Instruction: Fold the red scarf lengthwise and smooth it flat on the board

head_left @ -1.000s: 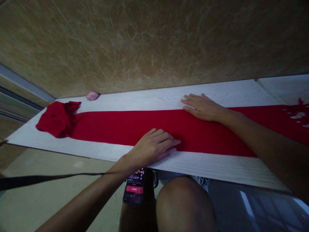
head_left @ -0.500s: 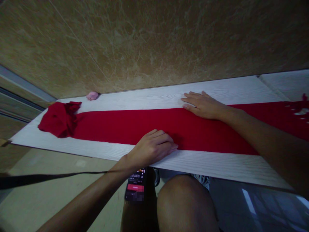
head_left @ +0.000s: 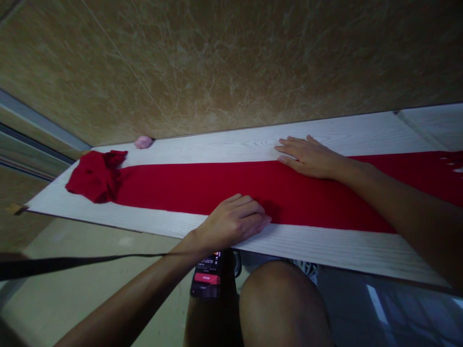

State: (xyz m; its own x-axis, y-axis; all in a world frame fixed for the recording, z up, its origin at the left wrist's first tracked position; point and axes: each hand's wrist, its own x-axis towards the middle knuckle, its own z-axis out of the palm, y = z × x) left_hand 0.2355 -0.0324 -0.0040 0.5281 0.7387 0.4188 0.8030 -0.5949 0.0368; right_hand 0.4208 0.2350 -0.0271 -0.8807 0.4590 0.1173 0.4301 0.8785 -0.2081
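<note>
A long red cloth [head_left: 202, 185] lies stretched along a white wood-grain board [head_left: 311, 243], its left end bunched in a heap [head_left: 96, 176]. My left hand [head_left: 233, 220] rests on the near edge of the cloth, fingers together and slightly curled, pressing on the fabric. My right hand [head_left: 309, 156] lies flat on the far edge of the cloth, fingers stretched out toward the left.
A small pink object [head_left: 143, 141] sits at the board's far left by the brown marbled wall [head_left: 217, 67]. A phone with a lit screen [head_left: 208, 279] rests on my thigh beside my bare knee [head_left: 282, 308]. A dark strap [head_left: 72, 262] crosses at lower left.
My left hand has slid slightly toward the cloth's near edge. My right hand keeps its place. The view has shifted a little to the left.
</note>
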